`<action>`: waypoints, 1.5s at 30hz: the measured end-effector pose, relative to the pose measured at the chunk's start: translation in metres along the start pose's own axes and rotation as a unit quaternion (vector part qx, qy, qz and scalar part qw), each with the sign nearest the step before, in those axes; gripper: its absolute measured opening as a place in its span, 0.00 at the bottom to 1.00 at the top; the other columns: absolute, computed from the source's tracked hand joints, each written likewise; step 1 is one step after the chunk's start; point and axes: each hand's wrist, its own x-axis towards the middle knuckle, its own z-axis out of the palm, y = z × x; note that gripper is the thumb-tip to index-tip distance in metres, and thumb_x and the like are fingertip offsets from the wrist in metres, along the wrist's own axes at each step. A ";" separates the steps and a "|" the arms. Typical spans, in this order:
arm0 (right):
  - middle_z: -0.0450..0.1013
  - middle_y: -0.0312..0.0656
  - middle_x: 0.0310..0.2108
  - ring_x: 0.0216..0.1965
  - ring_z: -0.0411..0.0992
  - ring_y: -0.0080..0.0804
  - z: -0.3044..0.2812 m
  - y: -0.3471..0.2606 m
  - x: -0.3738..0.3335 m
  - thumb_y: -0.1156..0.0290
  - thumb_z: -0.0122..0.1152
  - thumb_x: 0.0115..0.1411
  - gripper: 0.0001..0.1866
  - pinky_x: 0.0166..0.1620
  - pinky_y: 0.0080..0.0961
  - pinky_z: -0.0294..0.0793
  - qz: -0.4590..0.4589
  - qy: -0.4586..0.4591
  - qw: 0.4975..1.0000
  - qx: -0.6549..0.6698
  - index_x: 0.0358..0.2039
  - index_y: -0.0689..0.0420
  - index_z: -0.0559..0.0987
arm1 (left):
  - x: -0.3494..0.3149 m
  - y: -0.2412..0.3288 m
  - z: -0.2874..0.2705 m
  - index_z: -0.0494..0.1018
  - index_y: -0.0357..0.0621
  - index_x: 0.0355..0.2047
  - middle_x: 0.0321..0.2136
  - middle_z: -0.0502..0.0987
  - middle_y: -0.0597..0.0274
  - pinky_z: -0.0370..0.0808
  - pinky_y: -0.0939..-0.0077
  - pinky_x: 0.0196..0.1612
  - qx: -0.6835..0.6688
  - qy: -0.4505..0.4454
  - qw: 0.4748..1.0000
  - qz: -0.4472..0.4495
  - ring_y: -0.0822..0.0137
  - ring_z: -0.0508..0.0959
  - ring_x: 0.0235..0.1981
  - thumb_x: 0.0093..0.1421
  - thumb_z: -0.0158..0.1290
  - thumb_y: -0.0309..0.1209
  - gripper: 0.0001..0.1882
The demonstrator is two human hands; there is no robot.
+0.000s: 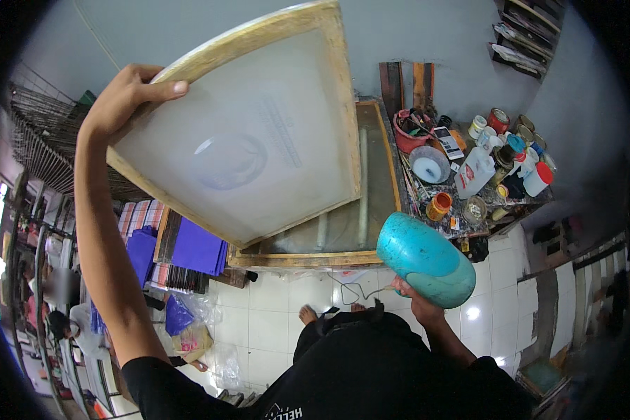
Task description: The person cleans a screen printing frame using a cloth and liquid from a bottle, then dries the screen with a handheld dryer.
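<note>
My left hand [136, 94] is closed on the upper left edge of a wood-framed printing screen [304, 91], thumb over the front of the rim. The screen is tilted up, its pale mesh bearing a faint round design and some lettering. In my right hand [418, 299] is a bulky turquoise hair dryer [427, 259], its barrel angled up and left towards the screen. Most of its handle is hidden by my fingers, and a cord trails beside it. Behind the screen lies a wooden light box [381, 157] with a glass top and tubes inside.
At right, a cluttered table holds a red bucket [407, 143], a white bowl [429, 165], a phone [448, 142], an orange paint jar [439, 205] and several bottles. Purple sheets [197, 245] are stacked left of the light box. Another person [84, 329] is at far left.
</note>
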 end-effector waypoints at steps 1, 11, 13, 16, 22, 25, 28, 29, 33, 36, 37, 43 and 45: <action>0.74 0.40 0.32 0.37 0.72 0.29 0.005 -0.003 0.000 0.79 0.57 0.61 0.02 0.44 0.30 0.73 0.017 0.029 0.999 0.002 0.35 0.62 0.75 | 0.012 -0.002 0.006 0.79 0.26 0.42 0.26 0.80 0.45 0.78 0.70 0.33 -0.014 -0.008 1.000 0.009 0.58 0.81 0.26 0.46 0.64 0.55 0.39; 0.76 0.41 0.33 0.35 0.75 0.28 0.093 -0.044 0.039 0.78 0.61 0.61 0.08 0.41 0.26 0.75 0.008 0.198 0.980 -0.009 0.41 0.63 0.76 | 0.095 -0.031 0.021 0.80 0.28 0.37 0.22 0.79 0.45 0.78 0.69 0.29 -0.018 -0.039 0.989 0.143 0.57 0.81 0.22 0.44 0.64 0.60 0.40; 0.77 0.41 0.32 0.35 0.77 0.28 0.109 -0.053 0.054 0.78 0.63 0.59 0.11 0.38 0.24 0.75 -0.072 0.206 0.973 -0.078 0.42 0.63 0.77 | 0.106 -0.033 0.015 0.79 0.27 0.40 0.25 0.79 0.46 0.78 0.68 0.31 -0.013 -0.064 0.988 0.142 0.57 0.80 0.25 0.48 0.61 0.61 0.41; 0.78 0.43 0.31 0.32 0.77 0.28 0.131 -0.068 0.072 0.78 0.66 0.57 0.12 0.35 0.24 0.76 -0.093 0.288 0.953 -0.038 0.42 0.65 0.77 | 0.124 -0.045 0.015 0.78 0.28 0.42 0.28 0.79 0.46 0.77 0.68 0.35 -0.019 -0.058 0.982 0.180 0.57 0.80 0.31 0.53 0.56 0.62 0.41; 0.79 0.43 0.35 0.32 0.78 0.29 0.163 -0.085 0.086 0.81 0.69 0.52 0.16 0.36 0.25 0.77 -0.110 0.348 0.931 -0.034 0.43 0.65 0.78 | 0.128 -0.067 0.006 0.77 0.32 0.48 0.36 0.79 0.48 0.75 0.69 0.44 0.029 -0.039 0.970 0.237 0.58 0.78 0.38 0.62 0.46 0.63 0.39; 0.79 0.43 0.35 0.32 0.78 0.28 0.173 -0.093 0.096 0.82 0.71 0.51 0.16 0.37 0.25 0.77 -0.126 0.369 0.920 -0.031 0.41 0.66 0.79 | 0.132 -0.077 0.007 0.76 0.34 0.50 0.37 0.80 0.49 0.74 0.68 0.44 0.015 -0.007 0.969 0.246 0.60 0.78 0.39 0.65 0.43 0.61 0.38; 0.79 0.42 0.33 0.31 0.77 0.27 0.178 -0.094 0.104 0.82 0.71 0.51 0.15 0.36 0.25 0.77 -0.145 0.378 0.914 -0.025 0.40 0.66 0.80 | 0.131 -0.083 0.024 0.77 0.35 0.49 0.33 0.80 0.52 0.74 0.69 0.42 -0.007 0.039 0.964 0.265 0.63 0.77 0.35 0.66 0.42 0.60 0.36; 0.79 0.42 0.33 0.31 0.77 0.27 0.177 -0.095 0.109 0.82 0.71 0.51 0.15 0.36 0.25 0.77 -0.152 0.369 0.917 -0.029 0.40 0.66 0.80 | 0.132 -0.086 0.024 0.78 0.35 0.47 0.31 0.79 0.53 0.74 0.69 0.41 -0.010 0.040 0.964 0.263 0.63 0.77 0.34 0.66 0.42 0.60 0.36; 0.79 0.43 0.36 0.35 0.78 0.30 0.162 -0.095 0.120 0.81 0.71 0.51 0.15 0.41 0.27 0.78 -0.146 0.334 0.928 -0.075 0.40 0.66 0.80 | 0.135 -0.085 0.016 0.79 0.34 0.38 0.23 0.76 0.57 0.73 0.70 0.34 0.007 0.017 0.970 0.241 0.67 0.74 0.26 0.67 0.42 0.59 0.35; 0.78 0.44 0.41 0.42 0.77 0.32 0.141 -0.087 0.134 0.81 0.71 0.51 0.18 0.47 0.30 0.76 -0.170 0.300 0.930 -0.126 0.43 0.66 0.79 | 0.136 -0.085 0.015 0.79 0.33 0.33 0.19 0.73 0.60 0.70 0.70 0.31 0.000 0.050 0.974 0.219 0.69 0.71 0.23 0.67 0.43 0.59 0.35; 0.78 0.44 0.43 0.44 0.77 0.32 0.135 -0.087 0.138 0.81 0.71 0.51 0.19 0.49 0.31 0.76 -0.169 0.289 0.933 -0.128 0.44 0.66 0.79 | 0.137 -0.081 0.013 0.78 0.33 0.33 0.19 0.72 0.60 0.70 0.70 0.30 0.029 0.031 0.981 0.189 0.69 0.70 0.22 0.67 0.43 0.58 0.35; 0.79 0.45 0.41 0.42 0.79 0.34 0.101 -0.086 0.158 0.82 0.68 0.51 0.19 0.46 0.29 0.79 -0.213 0.264 0.935 -0.105 0.46 0.66 0.79 | 0.140 -0.054 0.011 0.78 0.31 0.33 0.20 0.71 0.61 0.70 0.70 0.31 0.076 -0.018 0.993 0.088 0.69 0.68 0.22 0.68 0.42 0.55 0.33; 0.79 0.45 0.43 0.44 0.78 0.33 0.091 -0.078 0.164 0.83 0.68 0.52 0.19 0.49 0.29 0.77 -0.213 0.238 0.937 -0.143 0.46 0.65 0.79 | 0.153 -0.076 0.021 0.78 0.31 0.37 0.22 0.72 0.60 0.70 0.71 0.33 0.011 -0.009 0.993 0.116 0.68 0.68 0.24 0.69 0.42 0.53 0.32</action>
